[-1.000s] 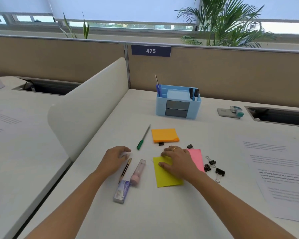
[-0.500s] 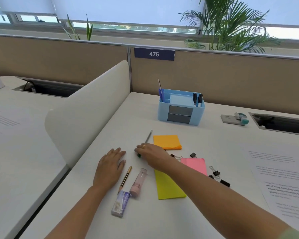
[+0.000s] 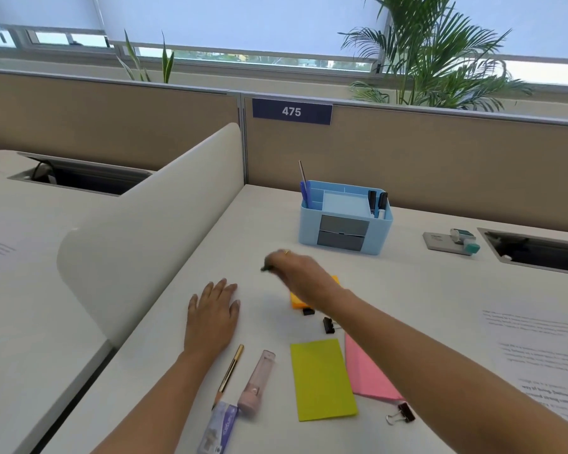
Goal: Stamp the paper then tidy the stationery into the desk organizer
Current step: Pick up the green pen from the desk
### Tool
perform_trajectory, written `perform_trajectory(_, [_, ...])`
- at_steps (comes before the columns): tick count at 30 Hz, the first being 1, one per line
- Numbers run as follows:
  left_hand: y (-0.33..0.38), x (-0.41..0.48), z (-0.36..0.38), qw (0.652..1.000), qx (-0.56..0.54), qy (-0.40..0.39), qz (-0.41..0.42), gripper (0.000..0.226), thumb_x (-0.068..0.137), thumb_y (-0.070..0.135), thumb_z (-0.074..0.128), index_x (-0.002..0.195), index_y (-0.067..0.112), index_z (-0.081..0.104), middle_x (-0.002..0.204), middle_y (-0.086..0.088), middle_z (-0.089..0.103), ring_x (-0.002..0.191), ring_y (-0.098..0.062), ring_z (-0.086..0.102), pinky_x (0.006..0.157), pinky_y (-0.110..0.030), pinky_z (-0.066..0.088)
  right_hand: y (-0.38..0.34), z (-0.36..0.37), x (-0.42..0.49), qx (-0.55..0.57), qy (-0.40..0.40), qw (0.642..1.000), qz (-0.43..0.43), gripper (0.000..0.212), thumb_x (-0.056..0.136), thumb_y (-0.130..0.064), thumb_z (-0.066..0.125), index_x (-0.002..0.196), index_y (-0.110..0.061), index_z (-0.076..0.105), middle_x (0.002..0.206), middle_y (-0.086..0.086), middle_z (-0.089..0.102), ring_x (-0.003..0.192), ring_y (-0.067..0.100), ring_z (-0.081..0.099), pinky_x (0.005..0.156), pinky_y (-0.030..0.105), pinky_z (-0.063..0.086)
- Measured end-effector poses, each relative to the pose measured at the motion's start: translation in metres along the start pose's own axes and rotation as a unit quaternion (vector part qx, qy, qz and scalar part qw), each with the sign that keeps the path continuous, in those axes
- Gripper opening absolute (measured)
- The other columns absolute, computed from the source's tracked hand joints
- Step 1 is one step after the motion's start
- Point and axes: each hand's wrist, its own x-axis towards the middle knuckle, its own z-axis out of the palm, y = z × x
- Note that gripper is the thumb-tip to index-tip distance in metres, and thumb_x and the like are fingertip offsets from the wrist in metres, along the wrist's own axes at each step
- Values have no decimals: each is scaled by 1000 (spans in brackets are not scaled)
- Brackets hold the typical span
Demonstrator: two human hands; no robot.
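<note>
My right hand (image 3: pixel 297 270) is raised above the desk and grips the green pen (image 3: pixel 265 269), whose dark tip pokes out to the left of my fingers. It hovers in front of the light blue desk organizer (image 3: pixel 379 237), which holds a blue pen and black markers. Flat on the desk rests my left hand (image 3: pixel 214 314), its fingers straight. Near me lie a gold pencil (image 3: pixel 230 371), a pink tube (image 3: pixel 256 381), a purple eraser pack (image 3: pixel 218 429), a yellow-green sticky pad (image 3: pixel 322 380), a pink pad (image 3: pixel 368 378) and an orange pad (image 3: pixel 297 303) partly under my arm.
Black binder clips (image 3: pixel 328 324) lie scattered by the pads, one more (image 3: pixel 402 416) near the pink pad. A stamp (image 3: pixel 463 240) sits on its grey pad at the right back. Printed paper (image 3: pixel 545 355) lies at right. A white divider (image 3: pixel 151 224) borders the left.
My right hand left the yellow-green pad, took hold of the green pen and lifted it away towards the organizer. My left hand slid off the pencil and lies flat.
</note>
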Motion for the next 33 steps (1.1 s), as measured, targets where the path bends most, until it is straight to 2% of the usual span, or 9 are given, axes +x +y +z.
perform_trajectory(3, [2,6,3,1000,4,4,-6,43,99,30,31,141,24,33,153,4,25,143,-15,15,116,-41,10,13,-32,24,90,181,974,104,14,88,-5,56,98,2,62,95,17,68,85,28,65,79,37,53])
perform_trajectory(6, [3,7,6,1000,10,6,-8,43,99,31,29,141,25,31,153,5,24,143,-15,15,116,-41,9,32,-60,45,131,326,919,179,12,89,-2,54,98,3,60,92,15,67,83,21,62,80,27,51])
perform_trajectory(9, [1,6,8,1000,14,10,-5,43,99,31,29,141,25,31,153,5,24,143,-14,15,116,-40,9,54,-72,61,131,397,881,222,11,90,-3,54,98,3,59,94,15,67,87,24,64,82,30,54])
perform_trajectory(13, [0,6,10,1000,16,15,-5,44,99,34,25,142,25,31,153,6,24,143,-14,15,117,-40,8,73,-69,75,123,369,883,263,11,90,-4,55,97,2,60,96,16,67,90,24,64,82,28,54])
perform_trajectory(19, [0,7,12,999,15,37,0,68,83,47,6,137,23,40,149,3,34,141,-17,24,115,-43,14,83,-53,84,103,271,906,309,15,91,-4,52,100,3,62,100,18,67,94,27,62,86,37,51])
perform_trajectory(22, [-1,8,12,999,24,23,-3,56,90,42,14,139,24,37,151,3,30,142,-16,20,116,-42,12,84,-45,82,88,220,917,322,20,91,-5,51,106,2,63,104,19,67,99,29,61,89,39,50])
perform_trajectory(26, [1,6,8,1000,14,24,-4,60,88,42,13,138,23,38,150,2,32,142,-17,21,116,-42,12,79,-36,72,89,201,924,313,21,90,-4,53,107,1,63,105,19,67,99,30,62,90,40,51])
perform_trajectory(30, [2,6,7,1000,14,10,-7,42,99,30,29,141,25,32,153,5,25,143,-14,15,116,-40,8,61,-25,50,84,167,942,280,19,89,-5,56,105,-1,66,105,15,68,96,22,63,88,29,49])
perform_trajectory(33, [1,4,4,1000,2,13,-6,41,99,27,30,140,25,34,152,5,27,143,-13,16,116,-39,7,38,-12,29,112,76,960,244,15,88,-8,59,98,-4,69,99,10,72,82,13,60,82,24,50])
